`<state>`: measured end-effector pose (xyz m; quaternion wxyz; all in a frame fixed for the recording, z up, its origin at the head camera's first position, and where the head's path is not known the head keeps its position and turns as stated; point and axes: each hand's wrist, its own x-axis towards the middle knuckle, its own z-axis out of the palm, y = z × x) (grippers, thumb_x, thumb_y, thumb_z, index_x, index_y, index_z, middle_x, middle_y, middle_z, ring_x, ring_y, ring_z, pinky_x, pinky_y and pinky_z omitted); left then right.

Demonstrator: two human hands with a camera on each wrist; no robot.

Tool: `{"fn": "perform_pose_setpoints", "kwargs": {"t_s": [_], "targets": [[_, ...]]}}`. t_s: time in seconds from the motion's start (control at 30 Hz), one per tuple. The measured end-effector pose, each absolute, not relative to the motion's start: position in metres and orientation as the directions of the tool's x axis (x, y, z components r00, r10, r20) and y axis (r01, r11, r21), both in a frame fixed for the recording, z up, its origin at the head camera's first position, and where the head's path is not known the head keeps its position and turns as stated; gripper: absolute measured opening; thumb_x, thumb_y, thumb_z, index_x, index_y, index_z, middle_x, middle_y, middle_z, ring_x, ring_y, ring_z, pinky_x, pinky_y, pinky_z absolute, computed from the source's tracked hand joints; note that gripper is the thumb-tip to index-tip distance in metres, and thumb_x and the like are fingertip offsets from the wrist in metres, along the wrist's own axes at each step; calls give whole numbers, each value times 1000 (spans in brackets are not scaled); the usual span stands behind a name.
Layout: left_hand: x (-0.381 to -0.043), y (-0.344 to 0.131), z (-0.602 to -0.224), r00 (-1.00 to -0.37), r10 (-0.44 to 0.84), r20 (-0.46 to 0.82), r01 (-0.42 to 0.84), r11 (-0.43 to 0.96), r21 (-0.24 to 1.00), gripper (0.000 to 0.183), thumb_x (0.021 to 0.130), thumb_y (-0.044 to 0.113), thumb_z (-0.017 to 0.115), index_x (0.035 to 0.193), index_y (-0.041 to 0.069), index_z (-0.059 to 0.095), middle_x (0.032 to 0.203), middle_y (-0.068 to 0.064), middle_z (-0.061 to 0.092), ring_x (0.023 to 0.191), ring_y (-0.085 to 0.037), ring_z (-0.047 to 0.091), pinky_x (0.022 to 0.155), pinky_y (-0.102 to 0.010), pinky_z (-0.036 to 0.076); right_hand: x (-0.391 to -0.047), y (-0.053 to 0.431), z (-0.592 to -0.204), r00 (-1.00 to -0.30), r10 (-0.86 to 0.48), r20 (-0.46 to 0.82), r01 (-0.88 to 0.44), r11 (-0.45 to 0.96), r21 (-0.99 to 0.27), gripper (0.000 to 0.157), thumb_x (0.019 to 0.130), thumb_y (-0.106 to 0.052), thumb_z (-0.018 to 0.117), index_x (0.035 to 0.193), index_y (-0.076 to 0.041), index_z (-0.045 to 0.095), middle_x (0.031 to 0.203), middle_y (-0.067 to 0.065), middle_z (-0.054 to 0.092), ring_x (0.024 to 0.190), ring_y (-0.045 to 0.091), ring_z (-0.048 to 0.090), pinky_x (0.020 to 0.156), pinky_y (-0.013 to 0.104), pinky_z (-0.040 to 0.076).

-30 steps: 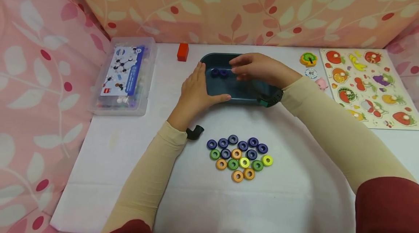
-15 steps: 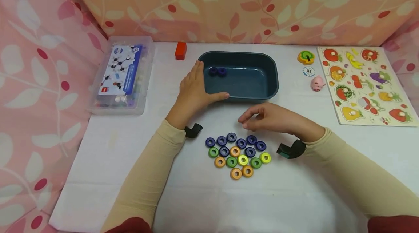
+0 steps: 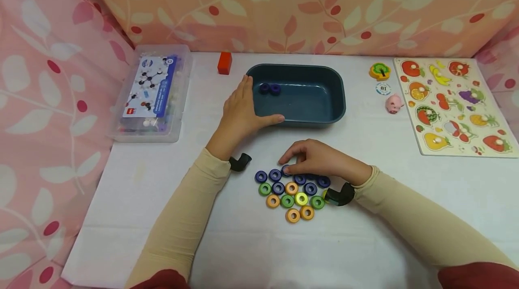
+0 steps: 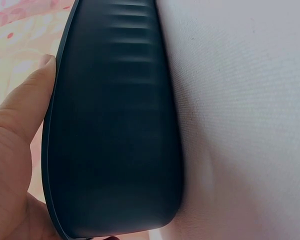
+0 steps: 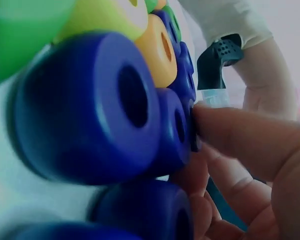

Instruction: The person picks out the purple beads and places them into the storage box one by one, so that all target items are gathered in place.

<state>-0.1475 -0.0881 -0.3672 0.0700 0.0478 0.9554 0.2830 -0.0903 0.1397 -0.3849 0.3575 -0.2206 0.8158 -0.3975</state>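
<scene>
Right hand (image 3: 322,158) low over the far side of a ring cluster; thumb on a dark blue ring (image 3: 283,168), fingers curved round its far side; cannot tell whether the pinch is closed. That ring sits at the cluster's far edge, on white cloth (image 3: 344,239). Around it: more dark blue rings, then orange rings (image 3: 288,217), green rings (image 3: 283,203) and yellow rings (image 3: 297,200) on the near side.

Left hand (image 3: 242,107) at the left end of a dark teal tray (image 3: 302,106); fingers straight along the outside, thumb out toward the near rim. Two blue rings (image 3: 275,89) inside, far left, side by side. Tray beyond the cluster, well apart.

Far left: clear case (image 3: 173,117), red block (image 3: 224,64). Far right: tree piece (image 3: 380,71), round token (image 3: 383,89), pink pig (image 3: 393,104), fruit board (image 3: 456,150).
</scene>
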Motion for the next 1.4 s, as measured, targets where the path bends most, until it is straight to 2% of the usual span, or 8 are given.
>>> {"fn": "perform_pose_setpoints", "kwargs": {"t_s": [0.13,0.4,0.63,0.9,1.07,1.2,1.27,1.4], "targets": [[-147,-87,-366,-985,133,-107,52,833,551,133,68,76,75,163,14,4,171,0,1,157,-25,10,125,-53,12,-90,140,-386,-648,-642,-411,-79,593,-802,18,89,-26,77,107,-23,78,96,-2,68,65,15,60,60,27,48],[-147,-88,-366,-986,127,-110,45,831,554,134,68,77,74,163,14,3,171,0,0,156,-25,10,125,-52,12,-92,140,-383,-640,-642,-422,-80,602,-794,17,93,-24,72,109,-24,77,103,-5,73,72,15,62,68,29,49],[-147,-89,-368,-986,126,-107,48,837,545,133,69,76,74,163,14,3,171,0,-1,157,-25,9,125,-53,12,-94,140,-379,-641,-646,-415,-136,628,-766,17,92,-25,73,109,-25,78,106,-7,73,78,11,66,76,32,52],[-147,-88,-366,-986,126,-108,48,839,543,134,68,76,74,163,14,3,171,0,0,157,-26,10,125,-53,12,-96,149,-367,-652,-622,-434,-84,628,-774,25,92,-30,74,115,-21,75,110,-4,71,83,13,66,77,31,52],[-147,-87,-366,-985,119,-121,34,837,547,134,68,76,75,163,14,3,171,0,0,157,-26,10,126,-53,11,-105,155,-343,-675,-607,-420,-55,609,-791,32,93,-32,72,121,-18,72,107,2,73,90,21,70,80,34,53],[-148,-87,-367,-985,123,-118,39,836,548,134,68,77,74,163,13,4,171,-1,0,156,-26,11,125,-53,11,-118,158,-320,-713,-566,-414,-26,612,-791,33,98,-33,66,127,-18,68,104,9,76,99,27,70,89,41,54],[-148,-87,-367,-985,127,-116,43,836,547,134,68,78,74,163,13,5,171,-1,0,156,-27,11,125,-53,12,-128,157,-312,-741,-527,-415,1,618,-786,32,100,-33,63,129,-19,67,109,10,75,104,26,70,97,45,53],[-147,-88,-367,-984,127,-122,40,836,548,134,68,78,73,163,13,4,171,-1,-1,156,-27,11,125,-53,11,-158,152,-299,-792,-431,-433,64,647,-760,38,102,-37,57,136,-21,62,119,11,73,114,26,67,111,53,41]]}}
